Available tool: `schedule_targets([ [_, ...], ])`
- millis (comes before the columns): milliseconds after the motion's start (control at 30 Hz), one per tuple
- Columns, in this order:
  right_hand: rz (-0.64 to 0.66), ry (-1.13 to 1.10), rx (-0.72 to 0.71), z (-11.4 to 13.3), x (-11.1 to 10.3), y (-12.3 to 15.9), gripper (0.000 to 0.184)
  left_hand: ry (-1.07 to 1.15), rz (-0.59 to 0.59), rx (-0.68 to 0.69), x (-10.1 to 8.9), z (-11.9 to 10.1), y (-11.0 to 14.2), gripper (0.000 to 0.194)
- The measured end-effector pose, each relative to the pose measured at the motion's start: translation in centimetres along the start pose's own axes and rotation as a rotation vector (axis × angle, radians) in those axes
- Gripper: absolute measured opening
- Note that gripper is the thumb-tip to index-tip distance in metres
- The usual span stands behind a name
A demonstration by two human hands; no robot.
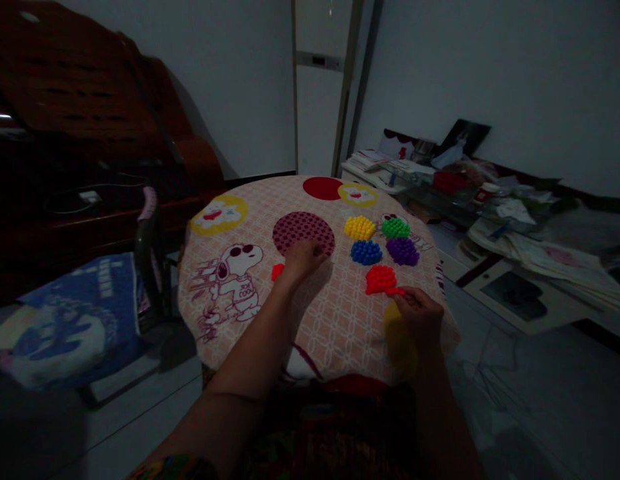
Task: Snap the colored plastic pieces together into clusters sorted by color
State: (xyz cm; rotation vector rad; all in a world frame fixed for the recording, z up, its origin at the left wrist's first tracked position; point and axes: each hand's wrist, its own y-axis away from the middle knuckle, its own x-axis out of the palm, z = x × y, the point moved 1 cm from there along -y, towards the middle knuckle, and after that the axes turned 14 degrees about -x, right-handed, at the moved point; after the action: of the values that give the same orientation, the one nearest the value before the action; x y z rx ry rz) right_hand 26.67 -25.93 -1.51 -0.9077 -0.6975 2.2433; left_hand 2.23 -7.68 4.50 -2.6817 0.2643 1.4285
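Bunches of small round bead-like pieces lie on the table's right half: yellow (359, 228), green (395, 227), blue (366, 252), purple (403, 251) and red (381, 279). My right hand (421, 312) is closed at the near right of the red bunch, its fingertips pinching a short red strip of pieces that sticks out from it. My left hand (305, 259) is held over the dark dotted circle on the cloth, fingers curled together; whatever they hold is too small or hidden. Beside its wrist lies another red piece (277, 271), partly covered by my forearm.
A pink patterned cloth (260, 200) covers the round table. To the left stand a chair draped with blue fabric (75, 327) and a carved wooden bench (90, 100). A low cabinet (510, 287) with papers and clutter is on the right.
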Motion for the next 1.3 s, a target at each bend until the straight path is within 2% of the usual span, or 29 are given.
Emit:
schedule_targets([
  [100, 0.074, -0.027, 0.022, -0.3, 0.3, 0.1, 0.022, -0.183, -0.072, -0.150, -2.1, 2.6, -0.6, 0.026],
  [233, 0.105, -0.018, 0.023, -0.4, 1.3, 0.1, 0.021, -0.272, 0.018, -0.227, -4.3, 5.7, -0.9, 0.029],
  [333, 0.072, -0.012, 0.028, -0.9, 1.8, 0.0, 0.023, -0.248, 0.134, -0.244, -5.0, 7.6, -1.2, 0.024],
  [400, 0.057, -0.016, 0.035, -1.3, 1.9, 0.0, 0.025, -0.212, 0.152, -0.246, -5.1, 8.6, -1.3, 0.023],
  [533, 0.038, 0.001, 0.057, -1.5, 1.9, 0.0, 0.026, -0.154, 0.215, -0.236, -5.1, 9.2, -1.2, 0.029],
  [633, 0.015, -0.001, 0.065, -1.1, 1.7, 0.0, 0.025, -0.123, 0.300, -0.217, -4.9, 8.7, -1.0, 0.028],
  [767, -0.045, -0.004, 0.082, 0.3, 1.2, -0.1, 0.021, -0.039, 0.317, -0.155, -4.6, 7.7, -0.8, 0.019],
  [833, -0.071, -0.027, 0.080, 1.0, 1.0, -0.2, 0.022, 0.056, 0.347, -0.092, -4.4, 6.8, -0.7, 0.017],
  [967, -0.071, -0.054, 0.028, 2.5, 1.1, -0.5, 0.022, 0.341, 0.502, 0.013, -3.3, 4.2, 0.0, 0.020],
  [1133, 0.069, -0.156, -0.010, 4.5, 3.1, 0.4, 0.020, 0.608, 0.702, 0.128, -1.2, 0.9, 0.9, 0.023],
  [1233, 0.157, -0.314, 0.052, 5.7, 5.0, 1.3, 0.027, 0.697, 0.830, 0.183, 0.0, -0.4, 1.5, 0.027],
  [1300, 0.154, -0.431, 0.130, 6.3, 6.0, 1.7, 0.033, 0.723, 0.900, 0.216, 0.6, -1.0, 1.8, 0.030],
])
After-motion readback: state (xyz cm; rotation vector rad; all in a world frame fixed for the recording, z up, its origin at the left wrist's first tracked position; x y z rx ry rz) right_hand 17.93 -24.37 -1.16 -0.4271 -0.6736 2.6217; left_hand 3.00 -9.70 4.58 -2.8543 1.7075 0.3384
